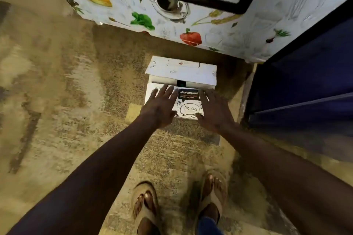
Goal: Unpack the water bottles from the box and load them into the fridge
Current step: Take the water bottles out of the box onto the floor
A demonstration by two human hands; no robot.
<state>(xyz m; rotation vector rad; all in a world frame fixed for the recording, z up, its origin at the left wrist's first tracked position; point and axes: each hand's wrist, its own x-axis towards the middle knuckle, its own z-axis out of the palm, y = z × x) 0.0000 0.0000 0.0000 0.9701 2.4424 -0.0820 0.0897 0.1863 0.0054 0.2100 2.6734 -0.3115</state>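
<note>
Beneath both hands [188, 109], box [180, 74]

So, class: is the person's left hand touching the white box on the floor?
Cannot tell. In the head view the left hand, fingers straight, overlaps the near flap of the white box, but looking straight down hides whether it rests on the flap or hovers above.

A white cardboard box [181, 86], printed with black line drawings, speech bubbles and a dark label, is set on the mottled floor [76, 101]. It stands just before a white cabinet [219, 30] decorated with vegetable pictures. Its far flap is seen slightly raised, a narrow dark gap being left at the seam. The near flap is laid flat. No bottles can be seen.
</note>
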